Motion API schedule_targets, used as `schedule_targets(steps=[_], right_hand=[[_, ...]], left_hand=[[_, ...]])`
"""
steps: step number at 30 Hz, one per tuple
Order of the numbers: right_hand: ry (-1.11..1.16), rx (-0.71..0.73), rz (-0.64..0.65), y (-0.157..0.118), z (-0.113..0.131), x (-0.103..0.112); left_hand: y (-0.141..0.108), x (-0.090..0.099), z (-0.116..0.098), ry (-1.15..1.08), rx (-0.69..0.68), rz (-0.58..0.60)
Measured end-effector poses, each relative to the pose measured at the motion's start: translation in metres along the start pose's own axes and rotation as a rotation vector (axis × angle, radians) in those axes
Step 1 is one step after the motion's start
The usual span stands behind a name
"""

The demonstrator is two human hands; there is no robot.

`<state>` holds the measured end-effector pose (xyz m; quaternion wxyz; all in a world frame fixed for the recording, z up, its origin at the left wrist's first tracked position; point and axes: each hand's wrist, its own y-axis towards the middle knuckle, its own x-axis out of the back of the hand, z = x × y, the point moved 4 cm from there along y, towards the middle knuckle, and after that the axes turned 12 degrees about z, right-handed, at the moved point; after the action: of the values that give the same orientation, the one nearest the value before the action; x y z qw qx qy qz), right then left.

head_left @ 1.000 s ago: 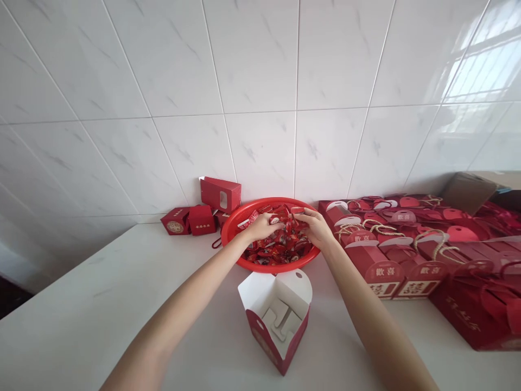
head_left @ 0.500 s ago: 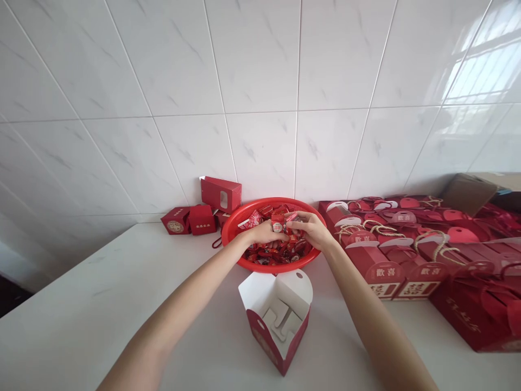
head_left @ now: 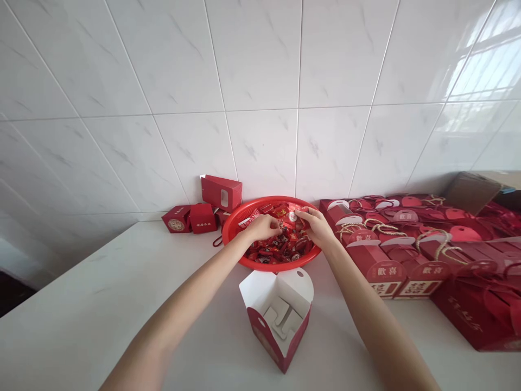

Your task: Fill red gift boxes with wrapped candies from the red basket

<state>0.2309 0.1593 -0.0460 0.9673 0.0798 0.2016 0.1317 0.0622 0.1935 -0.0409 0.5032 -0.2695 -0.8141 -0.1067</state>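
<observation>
Both hands are over a red plastic basket (head_left: 280,267) heaped with red-wrapped candies (head_left: 272,251). My right hand (head_left: 319,227) is at the basket's right side, thumb and fingers closed on a red candy packet (head_left: 293,213) with a pale round mark. On the left, my left hand (head_left: 262,228) has its fingertips pinched together just above the candies; what is between them, if anything, is too small to make out. In front of the basket stands a dark red gift box (head_left: 277,320), its top flaps spread. Its white inside shows folded bottom flaps and nothing else.
Red boxes (head_left: 189,218) and a larger one with a window (head_left: 222,194) stand by the tiled wall, left of the basket. Rows of red gift boxes with rope handles (head_left: 391,255) fill the right side. A brown cardboard box (head_left: 472,193) is behind them.
My hands have moved apart. The right hand now holds the packet up and away from the left, which has drawn slightly left. The open gift box has not moved.
</observation>
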Motion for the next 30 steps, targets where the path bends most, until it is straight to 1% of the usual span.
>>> schedule_targets(steps=[2, 4, 5, 7, 9, 12, 15, 17, 21, 24, 26, 30], right_hand=[[0.021, 0.008, -0.024, 0.0, 0.001, 0.002], [0.049, 0.01, -0.027, 0.0, 0.002, 0.003], [0.068, 0.008, -0.019, -0.001, 0.002, 0.002], [0.112, -0.004, 0.0, -0.001, 0.003, 0.001], [0.152, -0.019, -0.003, -0.002, 0.003, 0.001], [0.203, -0.053, -0.059, 0.0, 0.001, 0.003], [0.237, -0.073, -0.1, 0.002, -0.001, 0.005], [0.244, -0.072, -0.11, 0.003, -0.001, 0.006], [0.263, -0.076, -0.122, 0.003, -0.001, 0.006], [0.288, -0.077, -0.136, 0.004, -0.001, 0.006], [0.308, -0.084, -0.148, 0.005, -0.002, 0.008], [0.339, -0.095, -0.148, 0.006, -0.003, 0.01]], left_hand=[[0.0, 0.004, 0.003, 0.03, 0.029, -0.07], [0.001, 0.004, 0.003, 0.035, 0.009, -0.062], [0.002, 0.001, 0.003, 0.034, -0.011, -0.03], [0.004, -0.007, -0.001, 0.043, -0.07, 0.072], [0.005, -0.015, -0.004, 0.093, -0.112, 0.158], [0.008, -0.021, -0.01, 0.191, -0.149, 0.209], [0.013, -0.026, -0.018, 0.227, -0.216, 0.263], [0.017, -0.028, -0.023, 0.262, -0.215, 0.309], [0.027, -0.034, -0.031, 0.341, -0.165, 0.376], [0.032, -0.036, -0.031, 0.38, -0.133, 0.374], [0.032, -0.035, -0.03, 0.344, -0.133, 0.361], [0.027, -0.023, -0.021, 0.247, -0.126, 0.329]])
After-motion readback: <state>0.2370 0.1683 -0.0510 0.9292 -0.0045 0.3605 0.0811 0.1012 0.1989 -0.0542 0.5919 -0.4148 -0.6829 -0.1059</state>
